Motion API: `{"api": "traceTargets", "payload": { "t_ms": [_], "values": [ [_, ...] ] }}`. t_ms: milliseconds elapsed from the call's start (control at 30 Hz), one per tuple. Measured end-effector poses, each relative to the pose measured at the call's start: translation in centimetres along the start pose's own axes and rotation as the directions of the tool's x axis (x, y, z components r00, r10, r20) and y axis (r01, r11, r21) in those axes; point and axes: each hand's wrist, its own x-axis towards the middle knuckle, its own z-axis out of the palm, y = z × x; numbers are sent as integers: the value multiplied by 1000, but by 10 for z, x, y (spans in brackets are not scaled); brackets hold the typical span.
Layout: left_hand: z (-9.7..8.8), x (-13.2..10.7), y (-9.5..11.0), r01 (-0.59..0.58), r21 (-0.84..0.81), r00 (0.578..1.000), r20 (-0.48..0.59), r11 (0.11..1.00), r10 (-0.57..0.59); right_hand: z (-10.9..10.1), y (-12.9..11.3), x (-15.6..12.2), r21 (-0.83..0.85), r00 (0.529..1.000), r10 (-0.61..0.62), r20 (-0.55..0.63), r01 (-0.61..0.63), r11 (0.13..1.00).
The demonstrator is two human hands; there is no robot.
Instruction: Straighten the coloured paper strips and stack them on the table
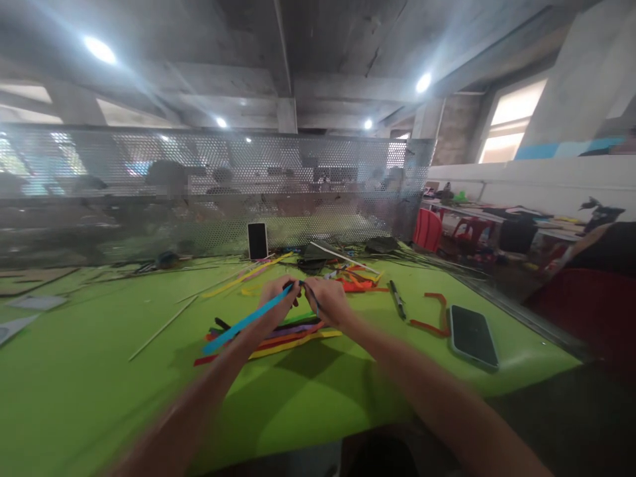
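A blue strip (248, 323) runs from the lower left up into my hands, above the green table (308, 424). My left hand (279, 295) is closed on it near its upper end. Close beside it, my right hand (328, 298) is closed too, fingers pinched at the end of the same strip, with a thin dark blue piece showing under the fingers. Below my hands lies a bundle of coloured strips (293, 341) in red, orange, yellow, purple, green and black. My hands partly hide it.
A phone (473, 335), a bent orange-brown strip (428, 326) and a pen (397, 299) lie at the right. Orange scraps (360, 283) and thin sticks (161, 330) are behind and to the left. A dark-screened device (257, 241) stands against a perforated metal screen (308, 192).
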Motion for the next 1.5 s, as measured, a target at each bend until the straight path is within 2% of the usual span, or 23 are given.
{"api": "traceTargets", "payload": {
  "t_ms": [233, 367, 533, 833, 1033, 1200, 1367, 1500],
  "values": [
    [-2, -2, 5, 64, -39, 994, -88, 997, -67, -4, -5, 2, -18, 1000, 29, -7, -29, 999],
    [-4, -2, 6, -4, 6, 991, -130, 1000, 4, -4, -3, 3, -5, 1000, -18, 10, 18, 1000],
    [-7, 0, 4, -119, 26, 986, -116, 992, 122, 0, 2, 3, 26, 997, -69, 29, 68, 997],
    [-12, 1, 4, -161, 23, 982, -91, 987, 163, 10, 6, 6, 162, 994, -108, -30, 112, 980],
    [-5, 1, -3, -81, -79, 997, -4, 994, 80, 9, 17, 9, 434, 991, 5, -132, 54, 899],
    [0, 6, -8, 20, -181, 999, 48, 983, -11, 7, 19, 10, 535, 990, 50, -129, 27, 845],
    [-2, 6, -4, 13, -193, 998, 70, 981, 0, 8, 17, 9, 612, 989, 95, -115, -5, 791],
    [-4, 7, -1, 23, -260, 995, 98, 965, 2, 6, 14, 9, 694, 984, 164, -67, -72, 716]
  ]
}}
